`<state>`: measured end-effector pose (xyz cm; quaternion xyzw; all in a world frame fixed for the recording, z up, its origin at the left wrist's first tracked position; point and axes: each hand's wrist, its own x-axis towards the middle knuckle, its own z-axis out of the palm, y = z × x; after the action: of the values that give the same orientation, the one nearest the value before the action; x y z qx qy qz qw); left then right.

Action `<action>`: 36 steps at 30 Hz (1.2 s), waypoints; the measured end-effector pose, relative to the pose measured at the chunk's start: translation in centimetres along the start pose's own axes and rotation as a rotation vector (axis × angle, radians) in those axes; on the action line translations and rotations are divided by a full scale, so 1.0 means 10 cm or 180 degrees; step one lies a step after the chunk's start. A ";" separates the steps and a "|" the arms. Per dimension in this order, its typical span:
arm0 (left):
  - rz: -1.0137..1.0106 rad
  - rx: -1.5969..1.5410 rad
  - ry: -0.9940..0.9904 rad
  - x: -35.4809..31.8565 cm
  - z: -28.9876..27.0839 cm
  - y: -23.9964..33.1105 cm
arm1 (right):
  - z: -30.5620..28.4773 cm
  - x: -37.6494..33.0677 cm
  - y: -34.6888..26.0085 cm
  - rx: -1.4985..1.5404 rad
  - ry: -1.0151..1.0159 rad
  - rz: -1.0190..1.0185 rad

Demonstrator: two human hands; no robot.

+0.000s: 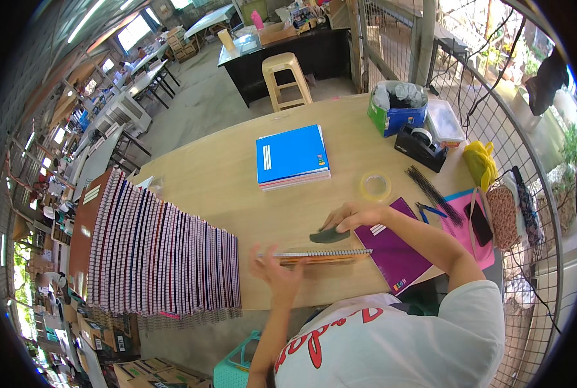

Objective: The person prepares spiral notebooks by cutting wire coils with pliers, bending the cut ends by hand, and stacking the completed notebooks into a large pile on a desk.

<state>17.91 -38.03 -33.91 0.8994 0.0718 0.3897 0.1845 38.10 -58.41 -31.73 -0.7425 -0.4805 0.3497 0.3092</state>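
A spiral notebook (327, 257) with an orange-brown side stands on edge near the table's front, its wire binding upward. My left hand (279, 270), smeared by motion, is around its left end, thumb on the near side. My right hand (353, 216) grips a dark green, flat, curved piece (330, 235) just above the notebook's binding; I cannot make out what it is made of. Under my right forearm lies a purple notebook (398, 255). Left of my left hand, a long row of spiral-bound notebooks (165, 249) is packed together, with a brown cover at its far left.
Farther back sits a stack of blue notebooks (291, 155). To the right are a tape roll (376, 186), black binding coils (434, 194), blue-handled pliers (424, 212), a tape dispenser (421, 147), a blue-green box (397, 110) and a phone (479, 223). A wire-mesh fence (515, 142) borders the right side.
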 end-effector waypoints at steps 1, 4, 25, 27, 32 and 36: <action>-0.0330 -0.0211 0.0108 -0.04 -0.03 -0.15 | 0.07 0.02 -0.09 0.0487 -0.0166 -0.0493; -0.0558 -0.0961 -0.0581 -0.13 0.02 -0.44 | 0.09 0.11 -0.14 0.0446 -0.0163 -0.0635; -0.0553 -0.1109 -0.0333 -0.20 0.01 -0.46 | 0.23 0.66 -0.29 0.1237 -0.0112 -0.0422; -0.0673 -0.1170 -0.0334 -0.21 0.01 -0.45 | 0.27 0.68 -0.46 0.0182 -0.0414 -0.0940; -0.0760 -0.1260 -0.0310 -0.24 0.02 -0.46 | 0.21 0.71 -0.41 0.2280 -0.0540 -0.0565; -0.0581 -0.1304 -0.0325 -0.23 0.04 -0.48 | 0.21 0.77 -0.42 0.0752 -0.0464 -0.0743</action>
<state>16.67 -34.29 -37.58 0.8515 0.0628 0.3318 0.4011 36.59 -49.51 -31.23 -0.6129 -0.5402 0.4183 0.3970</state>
